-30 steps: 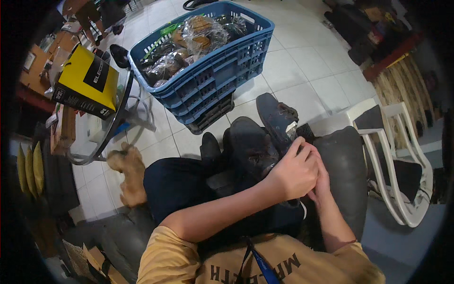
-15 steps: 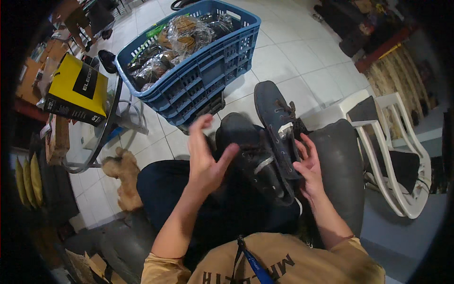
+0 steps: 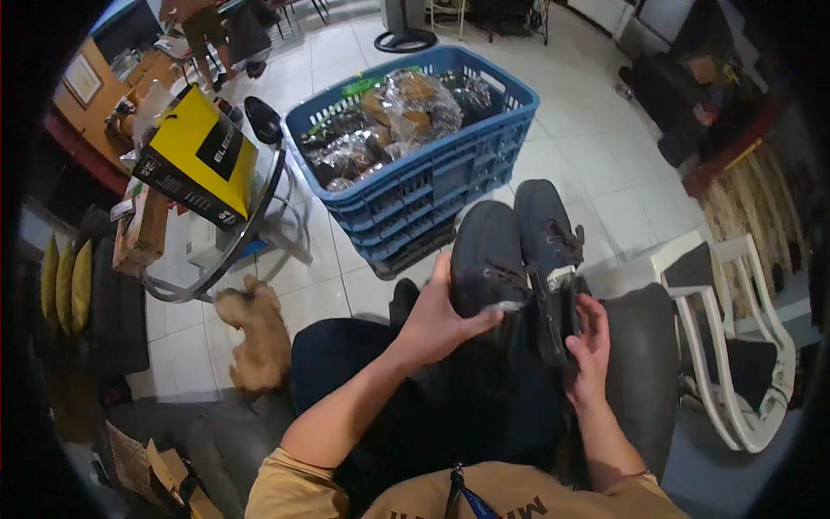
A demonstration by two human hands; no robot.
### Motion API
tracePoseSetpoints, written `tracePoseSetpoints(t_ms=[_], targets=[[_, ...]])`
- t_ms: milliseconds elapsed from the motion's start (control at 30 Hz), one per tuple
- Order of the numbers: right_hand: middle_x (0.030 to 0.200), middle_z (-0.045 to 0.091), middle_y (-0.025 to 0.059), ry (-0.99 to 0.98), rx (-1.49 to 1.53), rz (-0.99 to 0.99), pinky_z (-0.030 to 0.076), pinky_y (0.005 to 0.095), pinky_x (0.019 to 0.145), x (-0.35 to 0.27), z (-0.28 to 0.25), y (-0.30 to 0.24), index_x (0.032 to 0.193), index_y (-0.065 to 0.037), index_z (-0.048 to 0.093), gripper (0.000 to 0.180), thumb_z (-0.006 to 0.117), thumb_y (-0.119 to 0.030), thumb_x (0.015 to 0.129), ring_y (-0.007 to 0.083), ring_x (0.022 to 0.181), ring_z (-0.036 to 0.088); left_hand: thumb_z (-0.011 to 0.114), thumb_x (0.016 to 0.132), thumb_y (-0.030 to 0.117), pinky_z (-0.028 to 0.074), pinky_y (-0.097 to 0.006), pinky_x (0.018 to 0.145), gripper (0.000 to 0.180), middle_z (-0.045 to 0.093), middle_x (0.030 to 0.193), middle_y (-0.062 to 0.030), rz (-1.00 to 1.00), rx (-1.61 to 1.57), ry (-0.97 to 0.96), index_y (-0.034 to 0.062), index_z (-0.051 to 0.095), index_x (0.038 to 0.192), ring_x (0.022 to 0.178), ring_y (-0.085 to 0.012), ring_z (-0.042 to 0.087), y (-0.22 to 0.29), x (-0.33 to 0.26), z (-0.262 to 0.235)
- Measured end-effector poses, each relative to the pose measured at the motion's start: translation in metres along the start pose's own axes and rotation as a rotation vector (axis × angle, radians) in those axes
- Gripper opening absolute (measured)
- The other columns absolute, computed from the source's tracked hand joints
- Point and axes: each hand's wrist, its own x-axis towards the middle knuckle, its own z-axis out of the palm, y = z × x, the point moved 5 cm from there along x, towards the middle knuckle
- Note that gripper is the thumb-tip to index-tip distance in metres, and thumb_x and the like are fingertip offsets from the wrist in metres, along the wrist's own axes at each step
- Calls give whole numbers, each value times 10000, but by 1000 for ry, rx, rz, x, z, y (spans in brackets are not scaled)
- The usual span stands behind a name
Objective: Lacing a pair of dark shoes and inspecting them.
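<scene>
A pair of dark lace-up shoes is held side by side above my lap, toes pointing away from me. My left hand grips the left shoe along its outer side, with the thumb near the opening. My right hand is closed on the heel end of the right shoe, which sits slightly farther forward. A pale patch shows inside the right shoe's opening. The soles and both heels are largely hidden.
Ahead stands a blue plastic crate with plastic-wrapped shoes in it. A yellow and black box rests on a glass-topped table at left. A tan dog is on the tiles nearby. White chairs stand at right. A person is far left.
My left hand, apart from the shoes and blurred before, now grips the left shoe. The shoes have come level side by side, and the whole view has shifted.
</scene>
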Motion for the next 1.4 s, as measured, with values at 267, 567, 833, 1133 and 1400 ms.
tracePoseSetpoints(t_ms=[267, 567, 833, 1133, 1400], targets=[[1519, 445, 196, 45, -67, -75, 344, 430, 1205, -2, 15, 14, 1412, -15, 432, 670, 737, -271, 874, 291, 1406, 470, 769, 892, 101, 439, -335, 1088, 784, 586, 1391, -84, -172, -500, 298, 68, 377, 1570, 1277, -191, 562, -63, 13, -26], [1544, 331, 218, -77, -317, -222, 278, 466, 1222, 12, 28, 34, 1420, -25, 357, 757, 746, -443, 924, 315, 1437, 385, 773, 924, 138, 344, -367, 1185, 942, 421, 1578, -106, -216, -575, 199, 38, 183, 1652, 1413, -223, 456, -59, 13, -5], [1519, 350, 203, 24, -365, -172, 289, 457, 1209, 16, 32, 30, 1448, 6, 344, 855, 742, -508, 892, 303, 1408, 403, 606, 985, 117, 307, -346, 1197, 717, 453, 1541, -80, -191, -951, 71, 46, 270, 1615, 1415, -191, 434, -50, 20, -10], [1518, 345, 219, -47, -326, -183, 289, 473, 1210, 15, 35, 26, 1448, -4, 339, 804, 746, -445, 913, 311, 1425, 391, 634, 956, 110, 338, -362, 1178, 742, 496, 1516, -95, -267, -953, 154, 50, 287, 1609, 1388, -218, 483, -50, 13, -9], [1527, 367, 217, -82, -234, -213, 290, 468, 1221, 19, 35, 33, 1448, -5, 365, 718, 733, -325, 921, 296, 1424, 407, 665, 886, 94, 344, -379, 1186, 806, 501, 1516, -107, -170, -832, 155, 37, 305, 1605, 1394, -247, 497, -40, 18, -17]])
